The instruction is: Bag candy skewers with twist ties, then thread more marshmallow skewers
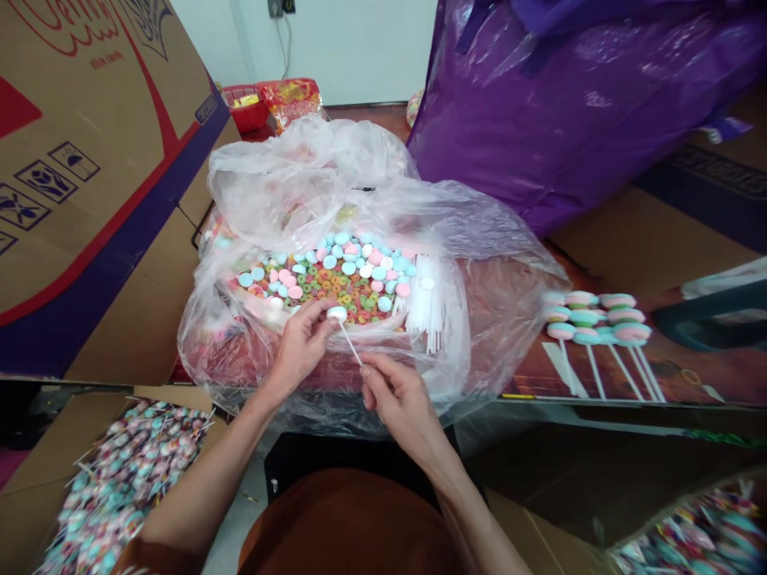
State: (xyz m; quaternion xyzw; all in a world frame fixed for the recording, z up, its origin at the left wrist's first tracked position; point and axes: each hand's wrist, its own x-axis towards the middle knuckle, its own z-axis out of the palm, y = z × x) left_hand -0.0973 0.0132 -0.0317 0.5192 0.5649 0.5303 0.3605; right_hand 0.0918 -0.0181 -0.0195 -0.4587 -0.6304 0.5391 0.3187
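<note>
Between the fingers of my left hand [304, 339] is a white marshmallow [336, 314]. My right hand [392, 391] pinches a thin white lollipop stick [351, 344], whose upper end meets the marshmallow; how deep it goes I cannot tell. Just beyond my hands lies an open clear plastic bag [461, 319]. In it are pink, blue and white marshmallows [348, 267] and small coloured candy rings [332, 281]. A bundle of white sticks [425, 299] lies at the right side of the bag's opening.
Finished-looking marshmallow sticks [590, 319] lie at the table's right. A large carton [108, 239] stands left, a purple bag [539, 104] back right. Below left, a box holds many wrapped lollipops [129, 471]; another pile [698, 531] lies lower right. A red basket [247, 116] sits behind.
</note>
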